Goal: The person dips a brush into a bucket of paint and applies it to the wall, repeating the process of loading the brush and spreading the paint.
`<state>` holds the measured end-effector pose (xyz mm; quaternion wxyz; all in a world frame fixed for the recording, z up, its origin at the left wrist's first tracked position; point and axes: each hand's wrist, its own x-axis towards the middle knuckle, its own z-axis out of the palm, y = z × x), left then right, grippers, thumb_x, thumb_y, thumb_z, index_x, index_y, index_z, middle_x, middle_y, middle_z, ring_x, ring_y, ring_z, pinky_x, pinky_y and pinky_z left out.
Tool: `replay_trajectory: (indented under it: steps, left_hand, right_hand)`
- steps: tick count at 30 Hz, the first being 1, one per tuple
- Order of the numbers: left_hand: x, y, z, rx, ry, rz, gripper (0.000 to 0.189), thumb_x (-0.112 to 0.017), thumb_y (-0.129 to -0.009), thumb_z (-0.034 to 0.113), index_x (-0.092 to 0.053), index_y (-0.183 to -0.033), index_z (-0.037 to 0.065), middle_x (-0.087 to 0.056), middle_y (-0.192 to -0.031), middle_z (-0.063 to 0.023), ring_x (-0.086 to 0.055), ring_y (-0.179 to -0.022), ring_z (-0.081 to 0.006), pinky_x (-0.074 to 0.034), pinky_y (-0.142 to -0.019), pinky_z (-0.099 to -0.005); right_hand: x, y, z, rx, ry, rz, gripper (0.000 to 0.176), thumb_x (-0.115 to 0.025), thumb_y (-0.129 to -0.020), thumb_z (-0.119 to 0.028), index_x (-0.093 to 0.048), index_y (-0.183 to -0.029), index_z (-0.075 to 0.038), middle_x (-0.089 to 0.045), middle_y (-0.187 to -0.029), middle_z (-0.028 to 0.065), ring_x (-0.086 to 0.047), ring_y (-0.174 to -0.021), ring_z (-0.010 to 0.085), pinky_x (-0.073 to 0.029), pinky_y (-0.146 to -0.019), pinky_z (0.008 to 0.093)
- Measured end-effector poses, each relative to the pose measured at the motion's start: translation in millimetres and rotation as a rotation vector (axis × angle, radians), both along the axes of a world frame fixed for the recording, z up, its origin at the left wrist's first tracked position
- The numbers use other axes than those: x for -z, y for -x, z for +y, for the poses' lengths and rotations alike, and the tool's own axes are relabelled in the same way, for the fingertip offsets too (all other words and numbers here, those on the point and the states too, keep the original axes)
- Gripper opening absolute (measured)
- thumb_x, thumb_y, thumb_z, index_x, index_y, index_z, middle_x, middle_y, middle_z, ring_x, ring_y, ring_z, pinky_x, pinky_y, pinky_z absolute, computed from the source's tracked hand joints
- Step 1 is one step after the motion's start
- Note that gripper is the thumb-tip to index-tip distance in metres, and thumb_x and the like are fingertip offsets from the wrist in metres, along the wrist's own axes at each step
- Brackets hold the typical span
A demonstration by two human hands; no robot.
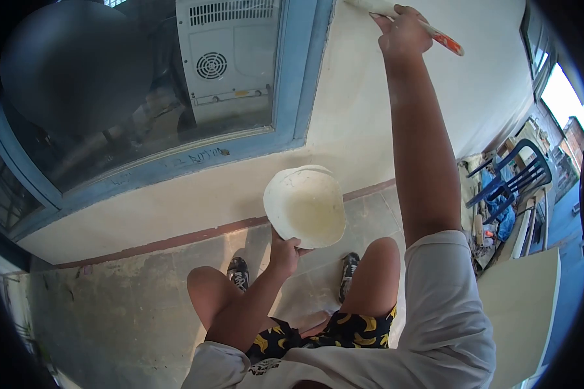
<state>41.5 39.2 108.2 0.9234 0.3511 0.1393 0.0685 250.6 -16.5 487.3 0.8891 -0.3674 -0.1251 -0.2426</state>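
My left hand [285, 255] grips the lower left rim of a whitish bowl-like container [305, 206], its thumb over the edge. Pale cream liquid covers the container's bottom. High up against the cream wall [363, 97], my right hand [405, 31] is closed round a brush with a pale handle and a red-orange end [449, 44]. The brush's far end lies at the top edge of the view, by the wall, and its bristles are hard to make out.
A blue-framed window [289, 139] is at the upper left, with a white appliance [230, 61] behind the glass. At the right are a blue plastic chair [512, 178], clutter and a pale board [522, 311]. Grey floor [123, 311] lies below.
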Motion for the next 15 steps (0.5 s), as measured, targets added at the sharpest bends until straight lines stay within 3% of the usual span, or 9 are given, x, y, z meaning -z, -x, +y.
replay_trajectory:
  steps: [1,2,3,5,8,10,15]
  left_hand:
    - [-1,0,-1,0.003,-0.01,0.014,0.071,-0.037,-0.071,-0.012,-0.018,-0.133,0.014,-0.037,-0.127,-0.0192,-0.051,-0.109,-0.0386,-0.053,-0.08,-0.0554]
    - [-2,1,-1,0.003,-0.015,0.028,0.07,-0.038,-0.071,-0.012,-0.018,-0.133,0.014,-0.037,-0.127,-0.0189,-0.051,-0.109,-0.0383,-0.053,-0.079,-0.0557]
    - [-5,3,-3,0.0,0.011,0.05,0.07,-0.038,-0.071,-0.012,-0.018,-0.133,0.014,-0.037,-0.127,-0.0189,-0.051,-0.109,-0.0383,-0.053,-0.079,-0.0557]
    - [-15,7,1,0.008,-0.003,0.043,0.069,-0.038,-0.071,-0.012,-0.019,-0.133,0.012,-0.038,-0.126,-0.0183,-0.051,-0.109,-0.038,-0.053,-0.079,-0.0553]
    - [-14,11,3,-0.008,-0.023,0.033,0.068,-0.04,-0.072,-0.011,-0.02,-0.132,0.011,-0.038,-0.126,-0.0178,-0.052,-0.109,-0.0364,-0.053,-0.079,-0.0541]
    - [-14,14,4,-0.016,-0.014,0.058,0.066,-0.041,-0.072,-0.01,-0.021,-0.132,0.01,-0.039,-0.126,-0.0175,-0.052,-0.109,-0.0354,-0.053,-0.08,-0.0533]
    - [-10,12,4,0.001,0.02,0.01,0.061,-0.042,-0.073,-0.01,-0.026,-0.13,0.007,-0.043,-0.123,-0.0162,-0.054,-0.107,-0.0331,-0.053,-0.082,-0.0512]
  right_hand:
    - [16,12,-13,-0.008,0.078,-0.151,0.024,-0.053,-0.08,0.005,-0.043,-0.101,0.009,-0.05,-0.099,0.0197,-0.061,-0.086,0.0345,-0.059,-0.074,0.0411]
    - [36,18,-25,-0.012,0.124,-0.209,0.028,-0.056,-0.075,0.005,-0.046,-0.102,0.002,-0.053,-0.096,0.0175,-0.062,-0.076,0.0288,-0.058,-0.064,0.0338]
    - [60,34,-37,-0.048,0.182,-0.249,0.029,-0.057,-0.075,0.004,-0.046,-0.103,0.003,-0.054,-0.097,0.0178,-0.061,-0.078,0.0278,-0.058,-0.064,0.0345]
    - [112,57,-64,-0.118,0.386,-0.156,0.025,-0.058,-0.078,-0.001,-0.049,-0.101,0.0,-0.057,-0.091,0.0126,-0.062,-0.075,0.0221,-0.056,-0.059,0.0314]
    - [178,90,-95,-0.421,0.741,0.131,0.022,-0.057,-0.078,-0.001,-0.054,-0.099,0.001,-0.057,-0.084,0.0089,-0.061,-0.068,0.0156,-0.054,-0.054,0.0276]
    - [204,110,-99,-0.378,1.081,0.268,0.023,-0.061,-0.074,-0.003,-0.06,-0.096,0.001,-0.058,-0.08,0.0068,-0.059,-0.067,0.0114,-0.051,-0.051,0.0226]
    - [245,111,-98,-0.481,1.12,0.311,0.021,-0.063,-0.073,-0.004,-0.062,-0.094,0.0,-0.058,-0.079,0.006,-0.058,-0.067,0.0107,-0.05,-0.052,0.0225]
